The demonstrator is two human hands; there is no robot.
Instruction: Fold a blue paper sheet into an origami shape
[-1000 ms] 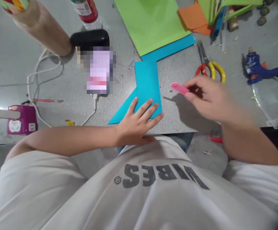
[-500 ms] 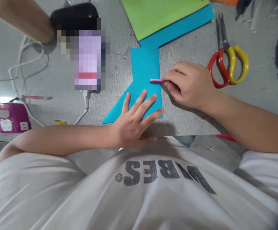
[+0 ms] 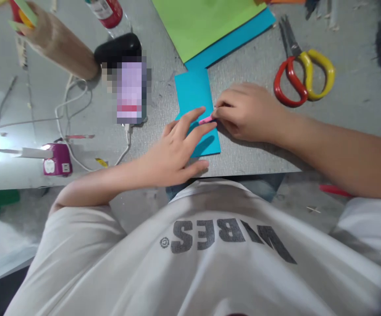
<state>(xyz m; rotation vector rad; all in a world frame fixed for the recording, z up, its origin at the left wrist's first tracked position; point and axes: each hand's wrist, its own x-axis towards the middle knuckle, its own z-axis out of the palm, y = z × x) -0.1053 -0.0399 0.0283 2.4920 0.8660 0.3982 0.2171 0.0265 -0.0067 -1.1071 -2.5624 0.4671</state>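
Pink strip pinched by the right hand at the right edge of the blue paper, left hand (laid flat earlier) now lifted above it, fingers parted, paper spread on the grey table near the scissors.

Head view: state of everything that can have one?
Right hand, pinching the pink stick
Pink stick, held, end over the blue paper
Left hand, open, fingers spread over the blue paper; contact unclear
Blue paper, on the table, partly hidden
Scissors, lying down, blades slightly apart
Green sheet, flat
Phone, pixelated, white cable plugged in
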